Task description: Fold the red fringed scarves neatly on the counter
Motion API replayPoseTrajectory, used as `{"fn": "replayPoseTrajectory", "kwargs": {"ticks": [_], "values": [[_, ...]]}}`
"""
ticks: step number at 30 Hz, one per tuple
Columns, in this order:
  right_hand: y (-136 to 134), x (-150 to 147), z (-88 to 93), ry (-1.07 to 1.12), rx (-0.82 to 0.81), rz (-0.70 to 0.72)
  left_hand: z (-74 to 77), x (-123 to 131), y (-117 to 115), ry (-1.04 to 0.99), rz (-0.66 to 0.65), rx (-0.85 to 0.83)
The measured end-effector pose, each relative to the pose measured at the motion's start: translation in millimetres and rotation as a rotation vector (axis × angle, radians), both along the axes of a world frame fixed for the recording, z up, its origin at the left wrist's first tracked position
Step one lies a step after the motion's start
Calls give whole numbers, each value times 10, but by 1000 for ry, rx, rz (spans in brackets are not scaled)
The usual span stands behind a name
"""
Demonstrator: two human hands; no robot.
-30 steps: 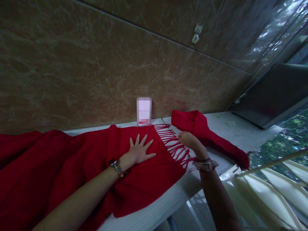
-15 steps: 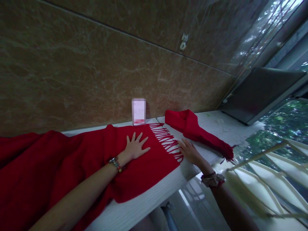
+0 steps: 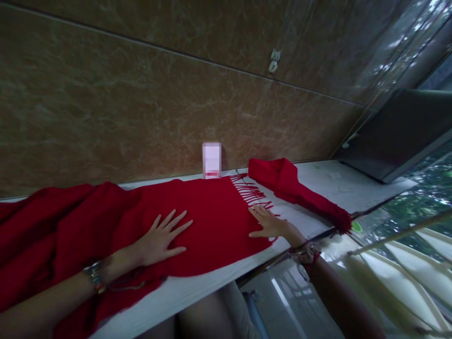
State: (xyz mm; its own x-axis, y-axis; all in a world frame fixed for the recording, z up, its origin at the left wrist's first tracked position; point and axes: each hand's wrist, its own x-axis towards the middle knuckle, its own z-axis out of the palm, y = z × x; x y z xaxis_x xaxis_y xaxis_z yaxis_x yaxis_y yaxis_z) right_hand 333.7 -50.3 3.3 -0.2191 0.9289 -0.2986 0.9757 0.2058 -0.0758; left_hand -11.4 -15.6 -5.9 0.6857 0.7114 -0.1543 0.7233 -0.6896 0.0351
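Both hands lie flat w/ fingers spread, gripping nothing: left hand [image 3: 158, 240] mid-cloth on wide red fringed woven scarf [image 3: 215, 212], right hand [image 3: 268, 226] at its fringed end. Scarf's long axis runs L-R along white stone counter [image 3: 197, 289].

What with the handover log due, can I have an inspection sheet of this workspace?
Surface: white ledge, its left part covered by cloth.
Job's things: red scarf spread flat, its fringe at the right end.
Clutter: second red scarf bunched to the right, apart; small card standing at the back.
Grippers: left hand flat on the red scarf, fingers spread; right hand flat at the fringed end; both open.
Cables: nothing seen.
Surroundings: brown marble wall behind; window with greenery at right.
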Motion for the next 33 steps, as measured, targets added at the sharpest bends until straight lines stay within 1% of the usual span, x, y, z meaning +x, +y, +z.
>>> {"fn": "replayPoseTrajectory", "kwargs": {"ticks": [2, 3, 4, 6, 8, 9, 11, 13, 14, 15, 17, 19, 20, 21, 22, 23, 24, 25, 26, 27, 28, 29, 31, 33], "values": [[45, -56, 98, -32, -88, -15, -41, -148, -31, -29, -35, 12], [72, -118, 140, -45, -79, -26, -53, -190, -33, -53, -43, 45], [101, -199, 173, -53, -34, -41, -62, -222, -30, -80, -34, 93], [162, -395, 195, -31, 131, -40, -92, -298, -22, -127, 28, 212], [221, -588, 150, 32, 280, 39, -149, -439, -26, -145, 94, 302], [248, -668, 107, 61, 313, 91, -185, -541, -34, -138, 111, 324], [293, -777, 1, 85, 312, 160, -257, -786, -67, -104, 120, 338], [323, -822, -95, 67, 263, 164, -293, -1025, -118, -61, 107, 332], [335, -825, -126, 56, 238, 157, -287, -1118, -146, -41, 95, 326], [344, -820, -142, 50, 216, 151, -261, -1185, -169, -24, 77, 319], [363, -801, -132, 47, 170, 149, -147, -1237, -180, 2, 19, 301], [391, -791, -81, 46, 104, 143, 36, -1217, -119, 11, -22, 307], [410, -797, -52, 46, 74, 135, 138, -1203, -57, 8, -16, 324], [435, -812, -25, 51, 63, 124, 235, -1197, 21, -3, 37, 363], [463, -838, -4, 61, 74, 109, 316, -1207, 109, -28, 161, 430], [495, -872, 6, 75, 106, 94, 373, -1236, 199, -39, 312, 486], [529, -914, 6, 91, 152, 87, 400, -1284, 283, -22, 477, 512], [562, -958, -7, 104, 197, 87, 397, -1348, 353, 20, 630, 472], [595, -1001, -29, 108, 229, 96, 368, -1422, 404, 66, 760, 381], [623, -1039, -60, 101, 244, 109, 321, -1504, 437, 104, 852, 293], [648, -1068, -95, 87, 249, 122, 268, -1588, 452, 129, 900, 224], [667, -1087, -131, 69, 248, 135, 218, -1674, 454, 140, 908, 195], [692, -1097, -193, 38, 251, 154, 166, -1845, 434, 141, 841, 241], [703, -1086, -228, 22, 265, 170, 194, -2015, 400, 152, 770, 332]]}}
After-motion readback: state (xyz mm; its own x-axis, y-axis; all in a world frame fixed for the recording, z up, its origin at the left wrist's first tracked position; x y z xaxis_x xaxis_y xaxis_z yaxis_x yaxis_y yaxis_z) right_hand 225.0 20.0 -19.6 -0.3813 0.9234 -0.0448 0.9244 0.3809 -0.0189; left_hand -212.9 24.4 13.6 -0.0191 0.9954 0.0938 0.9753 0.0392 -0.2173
